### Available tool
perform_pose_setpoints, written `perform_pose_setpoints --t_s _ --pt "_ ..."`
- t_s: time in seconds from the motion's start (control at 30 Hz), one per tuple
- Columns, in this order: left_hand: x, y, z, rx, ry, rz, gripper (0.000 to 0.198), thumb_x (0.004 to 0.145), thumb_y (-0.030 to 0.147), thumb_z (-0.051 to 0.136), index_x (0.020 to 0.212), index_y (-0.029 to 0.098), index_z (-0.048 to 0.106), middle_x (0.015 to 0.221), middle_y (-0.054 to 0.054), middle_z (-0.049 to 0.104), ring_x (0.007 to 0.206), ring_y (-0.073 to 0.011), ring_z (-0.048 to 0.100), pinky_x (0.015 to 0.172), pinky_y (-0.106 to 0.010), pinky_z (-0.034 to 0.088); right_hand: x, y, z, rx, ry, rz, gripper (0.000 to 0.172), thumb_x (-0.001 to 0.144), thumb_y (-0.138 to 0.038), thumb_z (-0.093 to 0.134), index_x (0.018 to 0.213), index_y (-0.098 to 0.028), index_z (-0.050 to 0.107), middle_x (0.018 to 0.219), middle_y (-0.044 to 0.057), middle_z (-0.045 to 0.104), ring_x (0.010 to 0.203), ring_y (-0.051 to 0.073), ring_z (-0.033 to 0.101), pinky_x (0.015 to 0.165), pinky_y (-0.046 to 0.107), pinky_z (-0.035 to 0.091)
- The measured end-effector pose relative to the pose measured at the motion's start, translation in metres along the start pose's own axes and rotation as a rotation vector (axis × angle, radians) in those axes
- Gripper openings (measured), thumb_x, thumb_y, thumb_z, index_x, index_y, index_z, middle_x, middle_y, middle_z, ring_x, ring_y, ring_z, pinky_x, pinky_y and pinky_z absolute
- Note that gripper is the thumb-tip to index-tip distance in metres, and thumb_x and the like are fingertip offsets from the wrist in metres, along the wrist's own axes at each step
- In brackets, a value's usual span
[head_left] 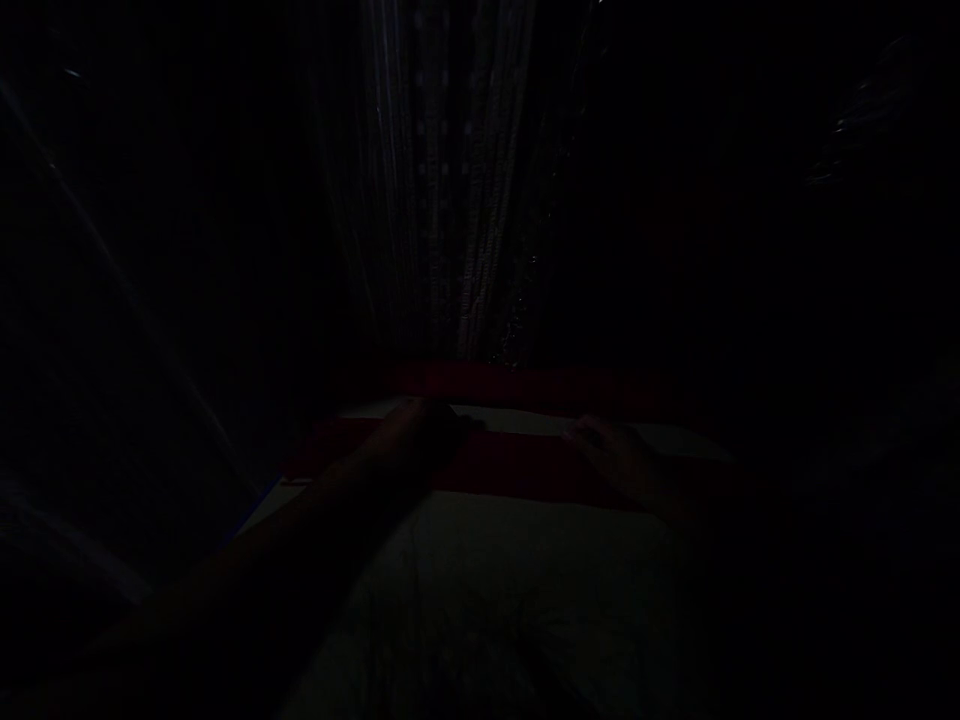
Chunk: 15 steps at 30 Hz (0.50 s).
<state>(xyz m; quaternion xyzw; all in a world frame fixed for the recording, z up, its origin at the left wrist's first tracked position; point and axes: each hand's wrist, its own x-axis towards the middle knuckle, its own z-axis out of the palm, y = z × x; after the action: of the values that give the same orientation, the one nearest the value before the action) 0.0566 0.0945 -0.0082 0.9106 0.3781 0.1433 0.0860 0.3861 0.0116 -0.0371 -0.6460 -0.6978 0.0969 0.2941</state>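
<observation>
The view is very dark. My left hand (420,420) reaches in from the lower left and rests at a red band (517,465) that crosses a pale surface (525,540). My right hand (611,455) is at the same band farther right, its fingers bent inward. Both hands are at the pale strip (502,420) between this band and a darker red one behind it. Shadow hides most of the fingers, and whether either hand grips the material cannot be made out.
Behind the red bands, a shiny, streaked surface (442,180) rises like clear wrapping. A faint pale line (112,255) slants down the left side. A blue edge (255,508) borders the pale surface at left. Small glints show at the upper right.
</observation>
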Motion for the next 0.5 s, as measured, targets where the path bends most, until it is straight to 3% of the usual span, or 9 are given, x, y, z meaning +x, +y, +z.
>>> perform_pose_setpoints --t_s 0.17,0.3,0.4,0.5 --pt "0.001 0.012 -0.003 0.031 0.021 -0.015 0.056 0.102 0.055 0.035 0.103 0.019 0.077 0.097 -0.008 0.075 0.083 -0.0212 0.070 0.077 -0.031 0.051 -0.001 -0.001 0.001 -0.014 -0.003 0.021 0.040 0.094 -0.057 0.044 0.103 -0.023 0.063 0.104 0.005 0.070 0.093 0.021 0.066 0.084 0.039 0.051" --pt "-0.007 0.027 -0.010 0.045 0.038 0.018 0.052 0.102 0.057 0.036 0.121 0.025 0.073 0.119 -0.007 0.073 0.106 -0.0239 0.068 0.092 -0.034 0.050 -0.001 0.000 0.002 -0.040 0.011 -0.007 0.039 0.094 -0.055 0.046 0.105 -0.022 0.064 0.105 0.005 0.069 0.093 0.020 0.065 0.083 0.036 0.050" --pt "-0.017 0.043 -0.010 0.036 0.030 0.093 0.048 0.103 0.053 0.036 0.138 0.032 0.061 0.144 -0.004 0.060 0.133 -0.0246 0.054 0.110 -0.039 0.040 -0.002 -0.001 -0.001 -0.096 0.007 -0.056 0.040 0.097 -0.052 0.043 0.107 -0.020 0.065 0.113 0.008 0.067 0.098 0.020 0.063 0.086 0.036 0.049" --pt "-0.026 0.056 -0.004 0.025 -0.071 0.135 0.057 0.105 0.056 0.026 0.155 0.033 0.038 0.163 -0.003 0.035 0.151 -0.0279 0.030 0.122 -0.053 0.020 -0.007 -0.001 -0.007 -0.166 -0.009 -0.127 0.048 0.100 -0.054 0.037 0.112 -0.017 0.066 0.122 0.011 0.063 0.106 0.022 0.061 0.094 0.039 0.048"
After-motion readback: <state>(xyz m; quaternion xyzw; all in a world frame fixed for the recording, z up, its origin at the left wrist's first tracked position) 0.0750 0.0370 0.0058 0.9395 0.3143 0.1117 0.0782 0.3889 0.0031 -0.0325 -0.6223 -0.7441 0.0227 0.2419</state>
